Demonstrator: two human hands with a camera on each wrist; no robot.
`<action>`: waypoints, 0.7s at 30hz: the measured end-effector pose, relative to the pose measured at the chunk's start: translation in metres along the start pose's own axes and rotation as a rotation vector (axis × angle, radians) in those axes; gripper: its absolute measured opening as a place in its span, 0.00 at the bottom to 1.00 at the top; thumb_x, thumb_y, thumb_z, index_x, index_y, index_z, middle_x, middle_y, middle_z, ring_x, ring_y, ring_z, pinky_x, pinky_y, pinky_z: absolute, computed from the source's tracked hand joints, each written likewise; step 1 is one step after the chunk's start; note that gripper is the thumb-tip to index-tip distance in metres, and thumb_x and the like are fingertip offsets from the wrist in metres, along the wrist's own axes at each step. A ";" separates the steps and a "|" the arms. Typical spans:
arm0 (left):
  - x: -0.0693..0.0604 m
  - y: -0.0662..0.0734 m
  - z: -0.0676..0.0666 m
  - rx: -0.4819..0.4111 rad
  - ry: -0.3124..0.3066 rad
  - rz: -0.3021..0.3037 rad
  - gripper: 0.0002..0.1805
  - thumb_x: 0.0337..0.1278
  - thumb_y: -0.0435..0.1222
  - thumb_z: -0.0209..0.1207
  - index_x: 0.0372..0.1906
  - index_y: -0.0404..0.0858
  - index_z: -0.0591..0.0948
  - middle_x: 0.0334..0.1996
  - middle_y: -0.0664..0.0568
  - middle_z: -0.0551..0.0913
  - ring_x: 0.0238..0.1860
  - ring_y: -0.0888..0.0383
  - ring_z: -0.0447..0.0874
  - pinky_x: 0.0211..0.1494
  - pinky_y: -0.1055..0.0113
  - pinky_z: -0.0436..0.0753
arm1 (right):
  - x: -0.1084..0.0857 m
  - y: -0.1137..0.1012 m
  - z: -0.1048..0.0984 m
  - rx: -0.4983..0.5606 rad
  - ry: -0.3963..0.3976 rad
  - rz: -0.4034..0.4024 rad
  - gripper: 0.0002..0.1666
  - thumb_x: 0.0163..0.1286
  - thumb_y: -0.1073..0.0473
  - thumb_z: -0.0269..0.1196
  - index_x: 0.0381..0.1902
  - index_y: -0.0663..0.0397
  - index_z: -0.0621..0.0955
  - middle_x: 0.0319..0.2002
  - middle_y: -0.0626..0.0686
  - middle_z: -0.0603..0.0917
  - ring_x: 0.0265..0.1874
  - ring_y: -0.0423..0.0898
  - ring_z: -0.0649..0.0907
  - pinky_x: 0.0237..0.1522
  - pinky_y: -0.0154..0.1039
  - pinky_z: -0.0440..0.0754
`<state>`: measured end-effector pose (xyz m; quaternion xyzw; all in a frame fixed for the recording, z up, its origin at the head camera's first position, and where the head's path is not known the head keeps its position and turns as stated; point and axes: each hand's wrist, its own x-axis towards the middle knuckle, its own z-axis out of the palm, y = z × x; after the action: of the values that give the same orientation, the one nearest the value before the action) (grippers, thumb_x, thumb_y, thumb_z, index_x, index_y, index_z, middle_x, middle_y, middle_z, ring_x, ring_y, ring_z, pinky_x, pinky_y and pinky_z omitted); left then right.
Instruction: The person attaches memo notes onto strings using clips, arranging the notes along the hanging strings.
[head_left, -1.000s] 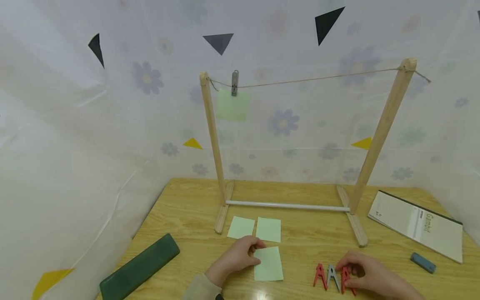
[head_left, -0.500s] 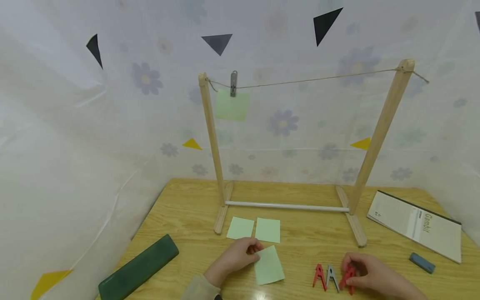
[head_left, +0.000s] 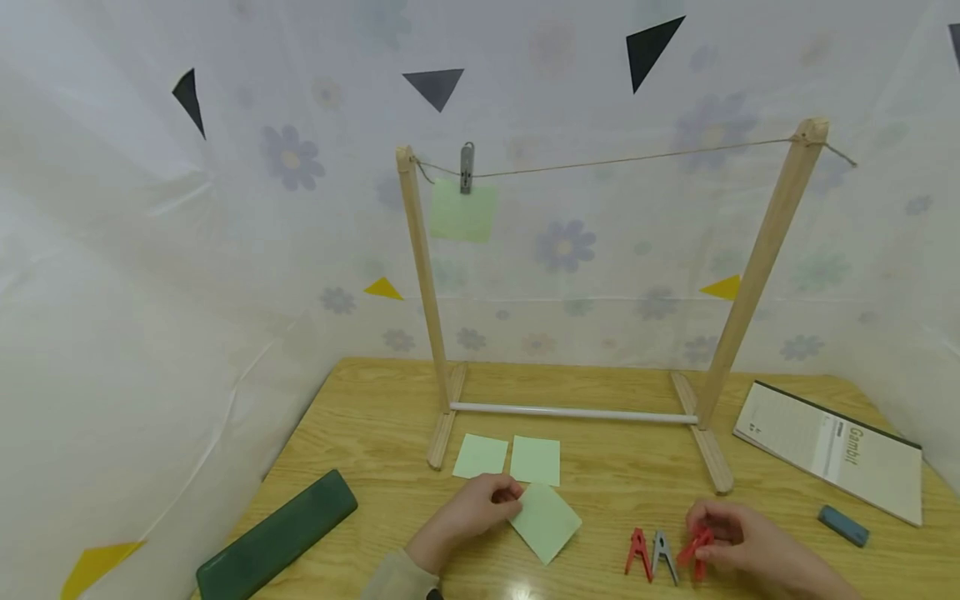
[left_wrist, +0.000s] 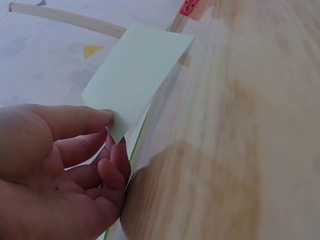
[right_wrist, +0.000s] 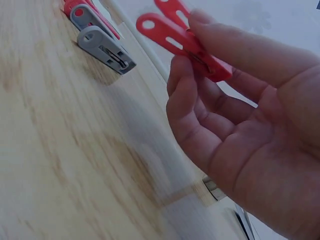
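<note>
My left hand [head_left: 480, 507] pinches one corner of a pale green sticky note [head_left: 549, 523]; in the left wrist view the note [left_wrist: 137, 75] tilts up off the wood. Two more green notes [head_left: 481, 456] lie flat just beyond that hand. On the right, my right hand [head_left: 738, 537] holds a red clothespin [head_left: 697, 550] between thumb and fingers, its two legs spread apart in the right wrist view. To its left stand another red clothespin [head_left: 638, 554] and a grey clothespin [head_left: 663, 557]. A further green note [head_left: 463, 212] hangs from a string by a grey clip [head_left: 467, 169].
A wooden frame [head_left: 763, 275] with a string [head_left: 637, 158] and a white bottom bar [head_left: 573, 412] stands at the back of the table [head_left: 600, 467]. A dark green case [head_left: 277, 537] lies left; a notepad [head_left: 832, 450] and a blue eraser-like block [head_left: 843, 526] lie right.
The note in my left hand has turned and risen, its lower corner swinging to the right. My right hand has taken up the red clothespin and turned it, away from the other two.
</note>
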<state>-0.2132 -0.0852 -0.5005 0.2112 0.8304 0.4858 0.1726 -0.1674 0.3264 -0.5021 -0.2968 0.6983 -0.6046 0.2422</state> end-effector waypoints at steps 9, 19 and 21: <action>0.001 0.000 -0.001 -0.049 -0.006 -0.010 0.05 0.63 0.33 0.61 0.38 0.34 0.83 0.31 0.53 0.80 0.31 0.65 0.73 0.32 0.74 0.73 | -0.002 0.000 -0.001 0.024 0.141 0.012 0.16 0.74 0.71 0.53 0.57 0.62 0.76 0.51 0.35 0.83 0.50 0.30 0.82 0.46 0.30 0.82; 0.001 -0.001 -0.002 -0.073 -0.002 -0.013 0.06 0.64 0.33 0.61 0.39 0.33 0.82 0.31 0.53 0.80 0.28 0.65 0.72 0.27 0.75 0.71 | -0.002 0.000 -0.003 0.159 0.096 0.029 0.23 0.76 0.72 0.50 0.63 0.51 0.77 0.57 0.37 0.82 0.56 0.31 0.80 0.52 0.29 0.81; 0.000 0.000 -0.002 -0.085 -0.003 -0.018 0.06 0.64 0.33 0.60 0.40 0.33 0.82 0.30 0.53 0.79 0.27 0.64 0.72 0.26 0.75 0.71 | -0.002 0.001 -0.003 0.136 0.111 0.029 0.23 0.76 0.72 0.50 0.62 0.49 0.79 0.56 0.37 0.83 0.54 0.30 0.81 0.51 0.28 0.81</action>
<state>-0.2145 -0.0863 -0.5001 0.1971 0.8106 0.5187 0.1869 -0.1686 0.3298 -0.5029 -0.2355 0.6721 -0.6628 0.2312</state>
